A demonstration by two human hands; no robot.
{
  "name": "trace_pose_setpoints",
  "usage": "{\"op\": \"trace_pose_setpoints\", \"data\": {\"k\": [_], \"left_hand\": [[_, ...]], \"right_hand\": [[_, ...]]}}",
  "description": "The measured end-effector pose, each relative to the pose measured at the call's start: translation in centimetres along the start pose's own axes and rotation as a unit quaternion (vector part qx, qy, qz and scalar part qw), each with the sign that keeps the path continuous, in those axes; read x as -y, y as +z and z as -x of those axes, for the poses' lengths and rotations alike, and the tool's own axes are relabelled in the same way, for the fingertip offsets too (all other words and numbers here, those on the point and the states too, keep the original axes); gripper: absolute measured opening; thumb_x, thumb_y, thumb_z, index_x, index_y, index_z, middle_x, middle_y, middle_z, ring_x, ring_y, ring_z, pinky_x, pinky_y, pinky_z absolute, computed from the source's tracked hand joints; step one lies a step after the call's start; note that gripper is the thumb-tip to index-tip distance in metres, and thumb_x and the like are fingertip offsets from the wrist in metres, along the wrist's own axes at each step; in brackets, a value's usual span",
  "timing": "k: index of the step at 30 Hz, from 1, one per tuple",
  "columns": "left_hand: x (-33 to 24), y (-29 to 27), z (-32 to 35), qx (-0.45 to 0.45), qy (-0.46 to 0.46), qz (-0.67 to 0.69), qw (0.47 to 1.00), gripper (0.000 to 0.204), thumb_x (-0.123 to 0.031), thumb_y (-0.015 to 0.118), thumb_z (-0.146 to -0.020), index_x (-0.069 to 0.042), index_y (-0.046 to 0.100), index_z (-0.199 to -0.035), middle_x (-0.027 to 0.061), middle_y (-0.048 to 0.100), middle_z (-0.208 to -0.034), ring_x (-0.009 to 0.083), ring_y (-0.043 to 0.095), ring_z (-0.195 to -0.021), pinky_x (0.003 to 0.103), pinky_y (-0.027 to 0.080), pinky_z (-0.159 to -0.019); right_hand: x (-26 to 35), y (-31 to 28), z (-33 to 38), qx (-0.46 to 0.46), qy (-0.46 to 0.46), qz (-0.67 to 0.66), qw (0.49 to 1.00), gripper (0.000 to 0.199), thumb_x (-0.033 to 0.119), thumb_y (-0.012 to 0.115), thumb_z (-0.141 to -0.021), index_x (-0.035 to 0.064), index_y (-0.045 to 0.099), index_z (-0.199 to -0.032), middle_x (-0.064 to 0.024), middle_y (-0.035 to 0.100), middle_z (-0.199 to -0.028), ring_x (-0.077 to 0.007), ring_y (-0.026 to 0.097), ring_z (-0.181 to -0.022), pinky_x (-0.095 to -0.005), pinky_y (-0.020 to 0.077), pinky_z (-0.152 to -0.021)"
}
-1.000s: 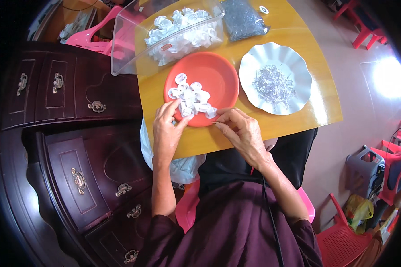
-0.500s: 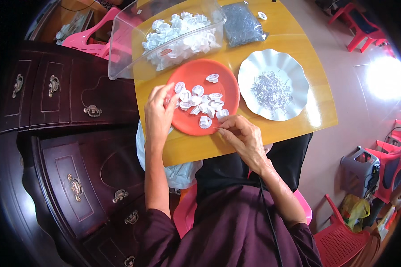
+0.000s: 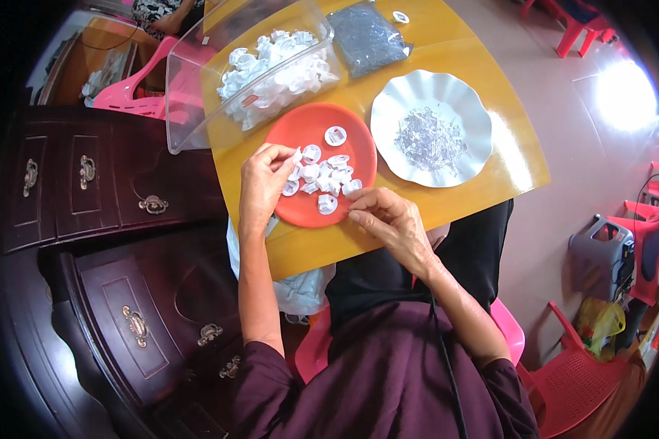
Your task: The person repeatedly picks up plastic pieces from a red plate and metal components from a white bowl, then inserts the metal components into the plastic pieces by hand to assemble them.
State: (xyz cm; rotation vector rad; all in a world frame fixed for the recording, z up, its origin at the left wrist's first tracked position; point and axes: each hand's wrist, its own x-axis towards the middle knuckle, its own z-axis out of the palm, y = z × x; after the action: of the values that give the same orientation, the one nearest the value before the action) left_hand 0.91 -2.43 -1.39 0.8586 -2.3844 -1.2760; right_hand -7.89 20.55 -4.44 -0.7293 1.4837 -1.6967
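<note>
Over the left rim of an orange-red plate (image 3: 289,212), my left hand (image 3: 262,186) pinches a small white plastic piece (image 3: 296,155) between thumb and fingertips. More round-faced white plastic pieces (image 3: 327,204) lie in a loose heap on the plate, with one piece (image 3: 335,136) apart near its far edge. My right hand (image 3: 392,223) is at the plate's near right rim, thumb and forefinger pressed together; what is between them is too small to make out. Right of the plate, a pale wavy-rimmed dish (image 3: 479,121) holds many thin clear pieces (image 3: 430,143).
Behind the plate stands a clear plastic bin (image 3: 198,135) of white pieces, beside a bag of dark small parts (image 3: 370,40). A lone white piece (image 3: 400,17) lies near the table's far edge. Dark drawers (image 3: 117,168) flank the yellow table (image 3: 307,252) on the left.
My left hand has closed on a white piece from the plate's left side and lifted it a little. My right hand keeps its pinch near the rim. The whole view has shifted slightly.
</note>
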Motion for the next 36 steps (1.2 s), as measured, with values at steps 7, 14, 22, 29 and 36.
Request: {"op": "trace_pose_setpoints", "data": {"k": [7, 14, 22, 29, 36], "left_hand": [[0.4, 0.8, 1.1, -0.098, 0.023, 0.084, 0.991, 0.01, -0.003, 0.07, -0.088, 0.005, 0.068, -0.093, 0.0056, 0.068, -0.095, 0.0085, 0.063, -0.083, 0.024, 0.051, -0.071], [-3.2, 2.7, 3.4, -0.059, -0.036, 0.349, 0.935, 0.014, -0.008, 0.061, -0.095, 0.002, 0.062, -0.105, 0.0122, 0.067, -0.107, 0.0161, 0.066, -0.092, 0.03, 0.054, -0.086], [-7.4, 8.8, 8.9, -0.034, -0.027, 0.431, 0.901, 0.02, -0.007, 0.057, -0.096, 0.003, 0.057, -0.114, 0.0115, 0.062, -0.115, 0.0157, 0.06, -0.106, 0.032, 0.048, -0.096], [-8.0, 10.2, 9.4, -0.015, -0.016, 0.447, 0.894, 0.018, -0.006, 0.059, -0.094, 0.001, 0.058, -0.11, 0.0111, 0.061, -0.117, 0.0149, 0.059, -0.106, 0.031, 0.048, -0.095], [-8.1, 10.4, 9.3, 0.006, -0.033, 0.484, 0.874, 0.016, -0.007, 0.058, -0.093, 0.0, 0.058, -0.108, 0.0145, 0.06, -0.119, 0.017, 0.06, -0.105, 0.032, 0.049, -0.093]], "right_hand": [[1.7, -0.1, 0.7, -0.017, 0.023, -0.075, 0.997, 0.013, 0.013, 0.068, -0.093, 0.0015, 0.064, -0.097, -0.0057, 0.067, -0.108, -0.0072, 0.059, -0.081, -0.0227, 0.0486, -0.066], [3.4, -1.0, 1.4, -0.061, -0.007, -0.018, 0.998, 0.013, 0.009, 0.07, -0.089, 0.0003, 0.063, -0.096, -0.0078, 0.07, -0.099, -0.0113, 0.064, -0.08, -0.0247, 0.0507, -0.062], [4.9, -1.0, 2.2, -0.157, -0.11, -0.014, 0.981, 0.012, 0.003, 0.07, -0.086, 0.001, 0.063, -0.096, -0.009, 0.069, -0.106, -0.0155, 0.068, -0.086, -0.0266, 0.0557, -0.069], [4.9, -2.1, 3.3, -0.176, -0.107, -0.054, 0.977, 0.011, 0.0, 0.069, -0.085, -0.0017, 0.062, -0.094, -0.0115, 0.069, -0.106, -0.0156, 0.069, -0.089, -0.0273, 0.0574, -0.076], [5.0, -2.4, 3.6, -0.185, -0.103, -0.087, 0.974, 0.009, -0.001, 0.068, -0.085, -0.0037, 0.061, -0.091, -0.0123, 0.069, -0.103, -0.0149, 0.069, -0.087, -0.0274, 0.0581, -0.078]]}}
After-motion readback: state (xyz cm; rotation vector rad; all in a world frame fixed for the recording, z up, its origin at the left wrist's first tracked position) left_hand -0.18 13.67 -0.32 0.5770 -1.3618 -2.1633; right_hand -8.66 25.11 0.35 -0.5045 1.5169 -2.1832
